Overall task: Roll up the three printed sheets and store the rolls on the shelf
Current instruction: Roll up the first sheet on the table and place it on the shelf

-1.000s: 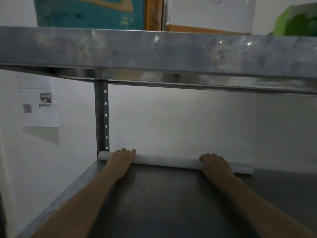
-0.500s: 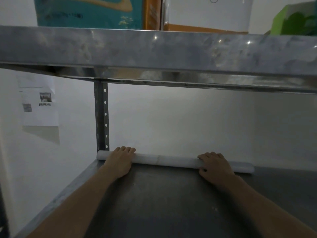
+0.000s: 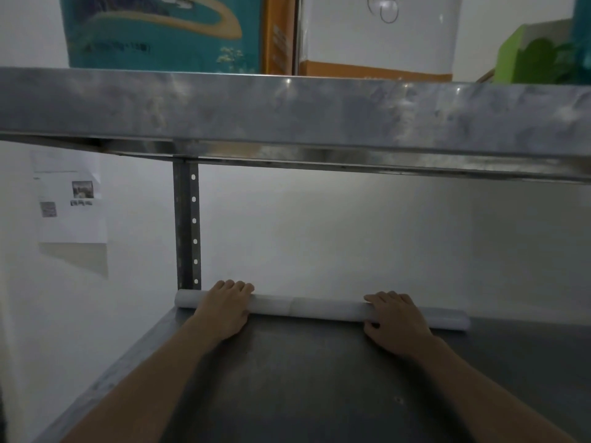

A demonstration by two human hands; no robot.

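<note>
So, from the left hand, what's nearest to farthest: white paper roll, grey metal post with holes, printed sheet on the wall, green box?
1. White paper roll, under the left hand.
2. Grey metal post with holes, just left.
3. Printed sheet on the wall, farther left.
4. Green box, up high, far right.

A long white paper roll (image 3: 319, 310) is laid flat on the grey metal shelf (image 3: 303, 394), crossed by the left hand (image 3: 224, 311) and the right hand (image 3: 396, 321).

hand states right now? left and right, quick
Left hand: open, fingers laid flat across the paper roll, pressing it.
Right hand: holding the paper roll, fingers curled over it, thumb on its near side.
</note>
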